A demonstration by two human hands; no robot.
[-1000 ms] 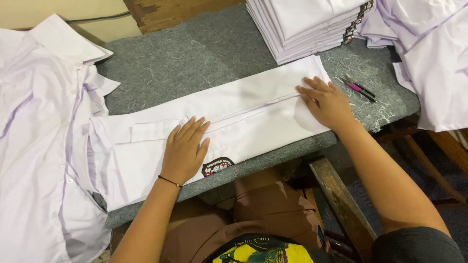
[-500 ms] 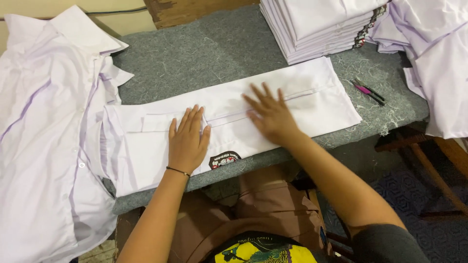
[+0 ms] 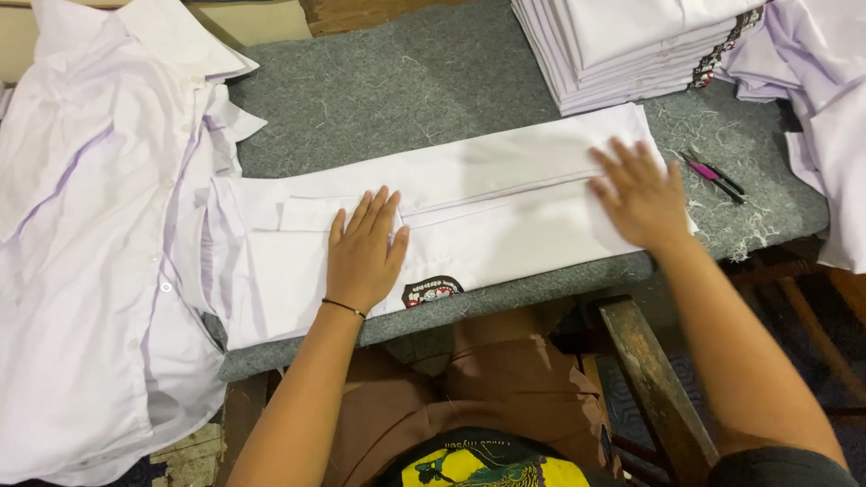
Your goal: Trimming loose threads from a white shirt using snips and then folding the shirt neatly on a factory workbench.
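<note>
A white shirt (image 3: 505,189), folded into a long narrow band, lies across the grey felt-covered table (image 3: 388,99). A round dark embroidered patch (image 3: 431,291) shows at its near edge. My left hand (image 3: 364,255) lies flat on the band's left part, fingers spread, with a thin black band round the wrist. My right hand (image 3: 640,194) presses flat on the band's right end, fingers apart. Neither hand grips anything.
A pile of unfolded white shirts (image 3: 90,234) hangs over the table's left side. A neat stack of folded white shirts (image 3: 631,45) stands at the back right, more loose shirts (image 3: 812,81) at the far right. A pink and black small tool (image 3: 713,174) lies beside my right hand.
My right hand slid from the band's right end to its middle and has now gone back to the right end. My left hand stayed pressed in place.
</note>
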